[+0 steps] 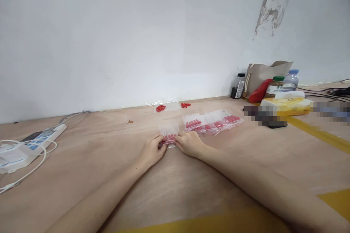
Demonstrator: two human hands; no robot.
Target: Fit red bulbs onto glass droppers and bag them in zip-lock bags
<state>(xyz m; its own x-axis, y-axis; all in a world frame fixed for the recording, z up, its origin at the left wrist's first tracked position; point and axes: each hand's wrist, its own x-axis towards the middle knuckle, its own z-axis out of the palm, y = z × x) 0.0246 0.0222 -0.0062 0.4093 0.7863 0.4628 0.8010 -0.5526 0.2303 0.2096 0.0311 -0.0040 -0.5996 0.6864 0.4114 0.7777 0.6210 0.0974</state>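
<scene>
Between my two hands is a small clear zip bag (168, 131) with several red pieces inside, low in the bag. My left hand (153, 149) pinches its left edge, fingers closed. On the opposite edge, my right hand (190, 143) is closed in a pinch too. Just right of my right hand lies a row of overlapping filled bags (212, 122) with red pieces in them. Farther off, near the wall, a loose pile of red pieces (160, 108) and a smaller pile (185, 105) lie by a flat clear bag (171, 105).
At the left sits a white power strip (46, 140) with cables. Along the right are a dark bottle (238, 85), a grey bag (266, 76), a green-lidded jar (275, 86), a water bottle (291, 81) and a yellow tissue pack (287, 105). A wall (123, 43) closes off the back.
</scene>
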